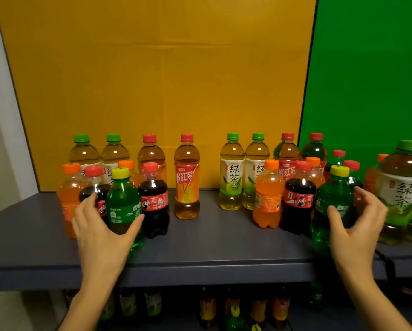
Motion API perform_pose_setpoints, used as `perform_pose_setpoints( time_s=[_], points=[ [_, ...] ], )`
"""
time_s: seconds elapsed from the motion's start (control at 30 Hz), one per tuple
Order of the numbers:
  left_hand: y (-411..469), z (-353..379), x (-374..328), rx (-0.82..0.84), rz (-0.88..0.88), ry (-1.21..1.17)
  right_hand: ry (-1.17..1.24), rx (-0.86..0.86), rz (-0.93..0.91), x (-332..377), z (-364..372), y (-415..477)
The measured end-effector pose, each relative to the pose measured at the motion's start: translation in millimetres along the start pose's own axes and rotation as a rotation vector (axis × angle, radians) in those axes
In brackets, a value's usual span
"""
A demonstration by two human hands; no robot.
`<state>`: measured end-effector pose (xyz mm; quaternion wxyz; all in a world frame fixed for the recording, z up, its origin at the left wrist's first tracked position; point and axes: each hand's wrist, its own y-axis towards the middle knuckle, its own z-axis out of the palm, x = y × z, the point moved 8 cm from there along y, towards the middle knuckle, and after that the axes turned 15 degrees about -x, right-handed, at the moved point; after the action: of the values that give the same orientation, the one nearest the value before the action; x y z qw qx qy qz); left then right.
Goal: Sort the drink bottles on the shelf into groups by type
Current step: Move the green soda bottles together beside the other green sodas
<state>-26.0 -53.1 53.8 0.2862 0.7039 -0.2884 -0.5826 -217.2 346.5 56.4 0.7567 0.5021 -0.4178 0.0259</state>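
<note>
Two bare hands reach onto a dark grey shelf [212,242] crowded with upright drink bottles. The left hand [99,235] is cupped round the left green soda bottle [122,201], which has a yellow cap and stands near the front edge. The thumb lies against the right side of its label and the fingers spread past its left side, in front of a cola bottle [97,189]. I cannot tell whether this grip has closed on the bottle. The right hand [353,235] has an open grip, with the thumb in front of the right green soda bottle [331,194] and the fingers spread out to that bottle's right. Just right of the left green bottle stands another cola bottle [154,199]. A red tea bottle [187,177] stands alone near the middle. Farther right, two green tea bottles [231,173] stand side by side, with an orange soda bottle [268,197] and a third cola bottle [298,199] in front of them. A large green tea bottle [401,187] stands at the far right. Behind the shelf are a yellow board [152,68] and a green board [367,68]. More bottles [236,306] show dimly below the shelf.
</note>
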Motion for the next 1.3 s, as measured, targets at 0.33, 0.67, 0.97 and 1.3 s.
perform_pose_setpoints(
  time_s=[0.33, 0.67, 0.97, 1.3],
  points=[
    [-6.5, 18.4, 6.1, -0.087, -0.025, 0.027, -0.18, 0.17, 0.295, -51.4, 21.2, -5.9],
    [-15.5, 13.6, -6.8, -0.014, -0.017, -0.171, -0.121, 0.195, 0.288, -37.1, 7.9, -16.5],
    [-19.6, 16.8, -91.7, 0.076, 0.051, -0.68, 0.019, 0.127, 0.255, 11.2, -27.4, 2.3],
    [-89.7, 94.9, -202.0, 0.467, -0.021, -1.025, -0.003, -0.012, 0.24, -13.0, -102.7, 44.9]
  ],
)
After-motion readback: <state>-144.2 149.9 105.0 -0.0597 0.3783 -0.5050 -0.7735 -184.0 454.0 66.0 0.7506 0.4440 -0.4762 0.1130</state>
